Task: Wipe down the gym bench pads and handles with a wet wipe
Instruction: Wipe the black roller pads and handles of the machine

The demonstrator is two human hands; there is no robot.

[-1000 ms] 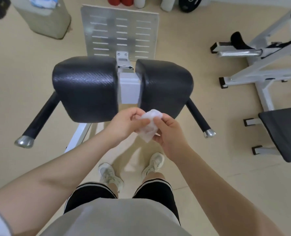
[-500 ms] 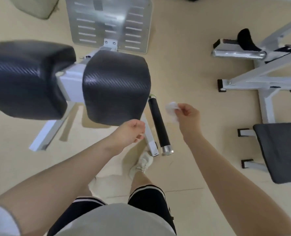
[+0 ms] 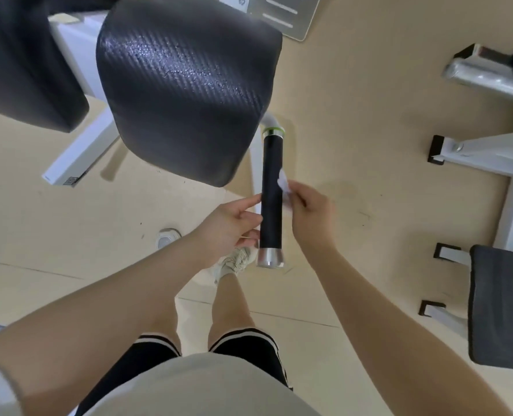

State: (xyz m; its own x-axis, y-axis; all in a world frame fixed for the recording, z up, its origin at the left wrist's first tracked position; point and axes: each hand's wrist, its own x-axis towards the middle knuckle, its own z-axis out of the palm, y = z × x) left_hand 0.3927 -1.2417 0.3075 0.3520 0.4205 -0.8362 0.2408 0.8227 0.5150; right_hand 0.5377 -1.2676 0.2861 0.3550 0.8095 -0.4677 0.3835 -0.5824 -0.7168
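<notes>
**Inspector:** Head view, the only one. Take the handle [image 3: 271,196] as your landmark. It is a black foam grip with a silver cap at the near end and a green ring at the far end, and its long axis runs almost straight away from you. Your right hand [image 3: 307,205] is just right of it, pinching the wet wipe [image 3: 283,183] between thumb and fingertips. The wipe is bunched small and touches the handle's right flank near mid-length.

**Operator:** And my left?

**Inspector:** Your left hand [image 3: 234,222] is on the opposite side, fingers loosely extended, tips touching the handle's left flank and holding nothing. Both hands are equally near, but only the right carries the wipe. I judge the next stroke should run lengthwise along the grip, with the left steadying.

**Operator:** The pads?

**Inspector:** The nearer pad [image 3: 186,85] is beyond and left of the handle, raised, and shows a wet sheen on top. I read that as already wiped. A second pad [image 3: 24,61] lies further left. The handle itself looks dry.

**Operator:** Surroundings?

**Inspector:** Beige floor [image 3: 369,115] below the handle, with faint scuffs. A white steel frame [image 3: 489,157] and another dark bench [image 3: 501,307] stand well to the right. Your shoe [image 3: 234,261] is directly beneath the cap end.
</notes>
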